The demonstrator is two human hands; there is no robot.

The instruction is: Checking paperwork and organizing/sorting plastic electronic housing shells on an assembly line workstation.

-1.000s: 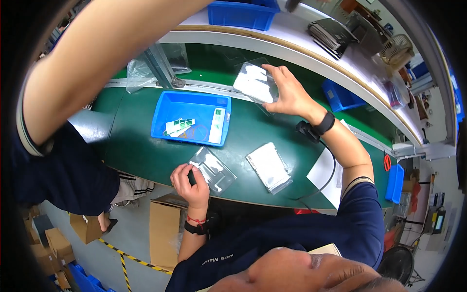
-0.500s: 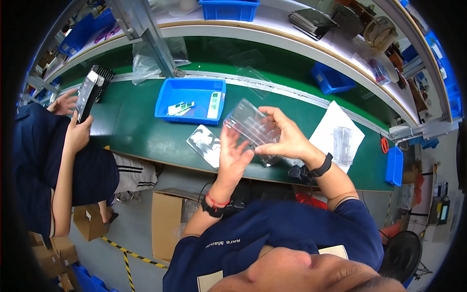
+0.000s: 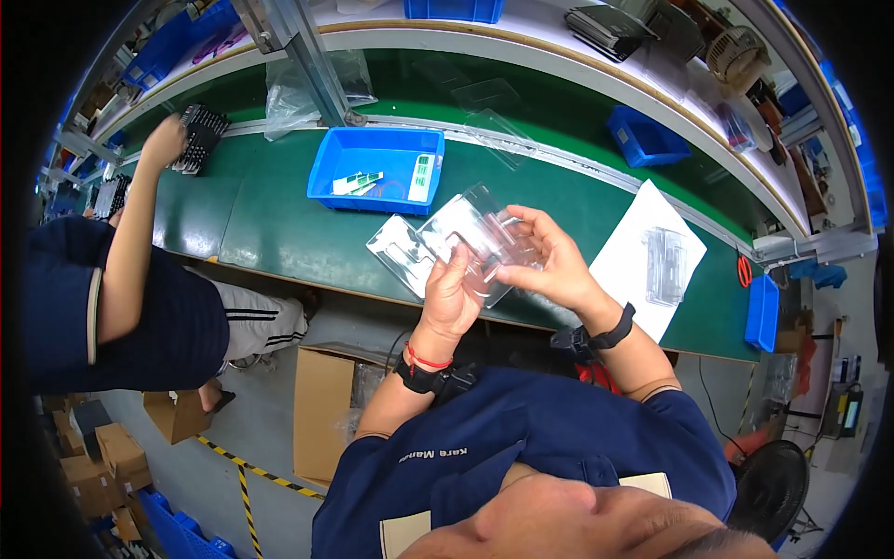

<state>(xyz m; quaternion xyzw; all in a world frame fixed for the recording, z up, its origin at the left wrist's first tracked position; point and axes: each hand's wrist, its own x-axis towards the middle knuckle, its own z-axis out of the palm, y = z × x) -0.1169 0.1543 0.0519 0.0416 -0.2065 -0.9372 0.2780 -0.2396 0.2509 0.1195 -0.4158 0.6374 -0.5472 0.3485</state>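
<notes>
A clear plastic blister shell (image 3: 470,224) is held up over the green workbench, tilted, between both hands. My left hand (image 3: 449,296) grips its lower left side, thumb laid across the face. Around the right end, my right hand (image 3: 559,267) is closed with the thumb below and fingers above. Glare and transparency hide whether it is one piece or two nested ones. Just left of it, another clear plastic shell (image 3: 399,253) lies on the bench, partly overlapped in view. To the right, a further clear tray (image 3: 665,266) rests on a white sheet (image 3: 618,279).
A blue bin (image 3: 326,191) with green-and-white labels stands behind my hands. A second blue bin (image 3: 650,140) sits at the back. Clear sheets (image 3: 501,135) lie by the rear rail. On the left, a co-worker's arm (image 3: 135,233) reaches toward stacked black parts (image 3: 199,140).
My left thumb has come onto the shell's face, where the fingers were spread before. The shell has tipped. The co-worker no longer holds the black part and now reaches farther back.
</notes>
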